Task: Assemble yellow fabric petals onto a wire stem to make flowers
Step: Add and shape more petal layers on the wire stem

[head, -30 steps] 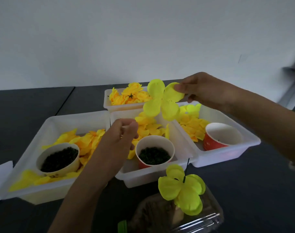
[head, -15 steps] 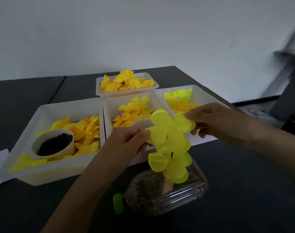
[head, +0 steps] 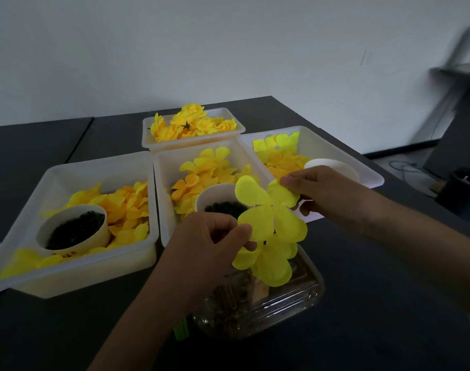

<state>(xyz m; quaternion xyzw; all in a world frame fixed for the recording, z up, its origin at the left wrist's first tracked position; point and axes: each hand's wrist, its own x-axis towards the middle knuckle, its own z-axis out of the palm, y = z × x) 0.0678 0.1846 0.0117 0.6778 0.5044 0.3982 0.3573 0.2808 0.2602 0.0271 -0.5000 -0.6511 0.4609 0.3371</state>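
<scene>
A bright yellow four-lobed fabric petal piece (head: 268, 210) is held just above the table's near middle. My right hand (head: 325, 194) pinches its upper right lobe. My left hand (head: 209, 242) pinches its lower left lobe. Directly below sits a second yellow petal piece (head: 268, 261) on a thin dark wire stem (head: 265, 241), of which only a short bit shows between the two pieces. The stem stands over a clear plastic bottle (head: 255, 309) that lies on its side.
Three white trays of yellow petals stand behind: a left tray (head: 68, 170) with a cup of dark bits (head: 73, 231), a middle tray (head: 164, 162) with a similar cup (head: 215, 196), and a right tray (head: 335, 145). A far tray (head: 196, 140) holds finished flowers.
My right hand carried the petal piece from above the trays down and toward me, over the stemmed petals. My left hand came over and took its lower left lobe.
</scene>
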